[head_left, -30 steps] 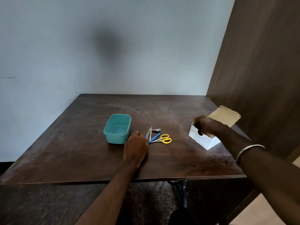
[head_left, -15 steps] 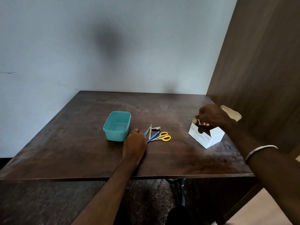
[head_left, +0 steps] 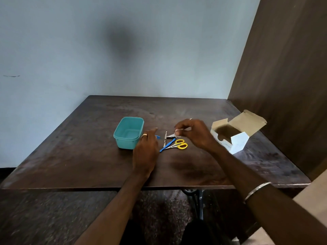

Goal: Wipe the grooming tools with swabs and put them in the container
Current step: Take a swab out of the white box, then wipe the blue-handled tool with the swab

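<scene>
- Dark wooden table [head_left: 88, 156] stands against a pale wall, and everything is placed relative to the teal container [head_left: 128, 132] on it.
- Just right of the container: left hand [head_left: 146, 152], fingers stretched out and relaxed, holding nothing.
- Further right: grooming tools [head_left: 172, 143] in a small cluster, yellow-handled scissors [head_left: 179, 145] among them.
- Above the tools: right hand [head_left: 193, 132] pinches a small white swab [head_left: 177, 131].
- Far right of the container: open cardboard box [head_left: 233, 135].

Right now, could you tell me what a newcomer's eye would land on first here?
Probably the teal plastic container at mid-table, standing empty. Just right of it lies a cluster of grooming tools, brightest the yellow-handled scissors. Above them the right hand pinches a small white swab, with the open white cardboard box further right.
</scene>
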